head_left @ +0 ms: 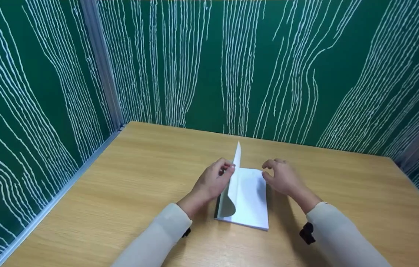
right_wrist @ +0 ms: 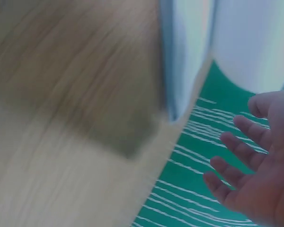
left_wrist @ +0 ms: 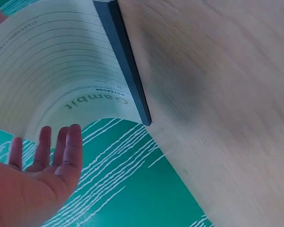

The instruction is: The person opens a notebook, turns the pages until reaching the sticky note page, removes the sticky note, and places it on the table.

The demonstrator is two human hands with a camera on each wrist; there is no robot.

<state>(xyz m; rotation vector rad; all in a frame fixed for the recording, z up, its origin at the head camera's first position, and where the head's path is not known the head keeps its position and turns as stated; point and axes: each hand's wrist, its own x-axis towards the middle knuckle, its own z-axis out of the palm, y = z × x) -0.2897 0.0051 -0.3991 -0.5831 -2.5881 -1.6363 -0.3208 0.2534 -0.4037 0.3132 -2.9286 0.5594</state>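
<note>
A notebook [head_left: 252, 200] lies on the table with white pages facing up. One leaf [head_left: 234, 181] stands raised and curved along its left side. My left hand [head_left: 211, 180] holds this leaf near its upper part, with thumb and fingers at the paper. Ruled lines and the printed word "Gambit" show on the leaf [left_wrist: 61, 71] in the left wrist view, beside the notebook's dark spine [left_wrist: 128, 66]. By the upper right corner hovers my right hand [head_left: 283, 176], fingers loosely bent and holding nothing. The right wrist view shows its fingers [right_wrist: 241, 146] spread apart from the paper.
The wooden table [head_left: 150, 167] extends around the notebook. Green panels with white wavy lines [head_left: 209, 66] rise behind the table and at both sides. A metal frame edge [head_left: 61, 193] runs along the table's left side.
</note>
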